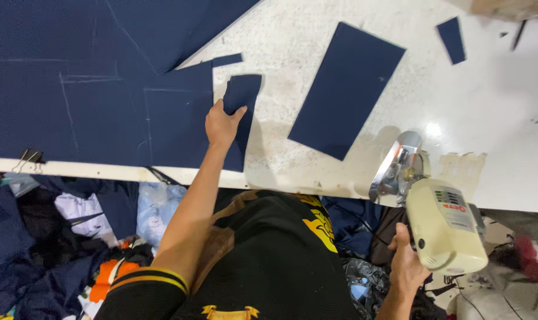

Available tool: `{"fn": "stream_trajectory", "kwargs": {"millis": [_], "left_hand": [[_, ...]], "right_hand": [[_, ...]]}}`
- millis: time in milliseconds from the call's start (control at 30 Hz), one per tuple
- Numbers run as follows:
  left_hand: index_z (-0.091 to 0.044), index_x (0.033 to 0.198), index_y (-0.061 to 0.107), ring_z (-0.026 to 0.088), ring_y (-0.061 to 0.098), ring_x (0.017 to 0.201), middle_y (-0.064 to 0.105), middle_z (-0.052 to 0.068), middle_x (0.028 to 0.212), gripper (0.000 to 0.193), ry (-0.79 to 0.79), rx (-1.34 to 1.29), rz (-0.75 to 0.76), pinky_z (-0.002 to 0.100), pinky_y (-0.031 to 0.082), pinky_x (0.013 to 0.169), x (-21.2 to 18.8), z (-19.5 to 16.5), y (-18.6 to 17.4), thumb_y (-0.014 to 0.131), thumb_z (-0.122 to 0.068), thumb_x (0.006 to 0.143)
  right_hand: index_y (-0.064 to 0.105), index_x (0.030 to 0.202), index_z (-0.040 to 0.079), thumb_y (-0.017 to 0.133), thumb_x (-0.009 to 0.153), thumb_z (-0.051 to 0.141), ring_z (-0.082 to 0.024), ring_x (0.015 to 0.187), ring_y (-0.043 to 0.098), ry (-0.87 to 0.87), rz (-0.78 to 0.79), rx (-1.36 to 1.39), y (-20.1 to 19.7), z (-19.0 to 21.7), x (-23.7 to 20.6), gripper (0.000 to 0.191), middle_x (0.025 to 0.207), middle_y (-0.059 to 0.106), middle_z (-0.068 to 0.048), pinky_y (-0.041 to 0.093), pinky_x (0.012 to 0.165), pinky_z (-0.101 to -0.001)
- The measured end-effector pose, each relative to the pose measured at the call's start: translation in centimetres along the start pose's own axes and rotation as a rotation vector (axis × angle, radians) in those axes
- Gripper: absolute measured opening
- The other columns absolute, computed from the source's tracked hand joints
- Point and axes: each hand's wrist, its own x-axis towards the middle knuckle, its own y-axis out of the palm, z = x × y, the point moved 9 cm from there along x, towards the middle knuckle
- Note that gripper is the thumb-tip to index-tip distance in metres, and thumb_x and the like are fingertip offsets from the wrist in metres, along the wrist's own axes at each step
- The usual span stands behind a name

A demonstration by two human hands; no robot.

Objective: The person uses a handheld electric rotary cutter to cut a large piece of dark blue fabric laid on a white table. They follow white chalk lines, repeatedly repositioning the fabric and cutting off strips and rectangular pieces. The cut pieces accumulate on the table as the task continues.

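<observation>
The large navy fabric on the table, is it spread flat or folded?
Spread flat: the navy fabric lies smooth on the white table, chalk lines visible, left hand pressing its edge.

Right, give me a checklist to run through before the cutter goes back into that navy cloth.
1. Left hand on the work: ok, it rests flat on the small cut piece at the edge of the chalk-marked navy cloth.
2. Right hand on the electric cloth cutter: ok, it grips the rear below the table edge.
3. Cutter clear of the left hand: ok, they are well apart.
4. Chalk lines readable: ok, pale lines show on the cloth.
5. Loose pieces out of the way: cannot tell; a large navy rectangle lies between cutter and cloth.
6. Blade running: cannot tell.
</observation>
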Motion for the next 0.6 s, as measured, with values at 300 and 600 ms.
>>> {"fn": "stream_trajectory", "kwargs": {"millis": [300,600], "left_hand": [[-0.002,0.140,0.059,0.026,0.070,0.116,0.071,0.016,0.130,0.054,0.317,-0.387,0.677,0.033,0.057,0.100,-7.1,-6.8,5.9,0.071,-0.025,0.094],[-0.004,0.157,0.036,0.035,0.053,0.136,0.052,0.021,0.150,0.075,0.586,-0.207,0.431,0.042,0.045,0.111,-3.9,-21.5,10.9,0.072,-0.026,0.096]], "right_hand": [[0.048,0.144,-0.005,0.075,0.099,0.018,-0.013,0.060,0.049,0.093,-0.029,-0.056,-1.1,-0.6,2.0,0.057,0.072,0.054,-0.004,0.042,0.056,-0.0278],[0.057,0.127,-0.004,0.073,0.100,0.007,-0.014,0.061,0.051,0.154,-0.099,-0.016,-3.7,-1.0,2.8,0.033,0.076,0.057,-0.006,0.043,0.056,-0.0285]]}}
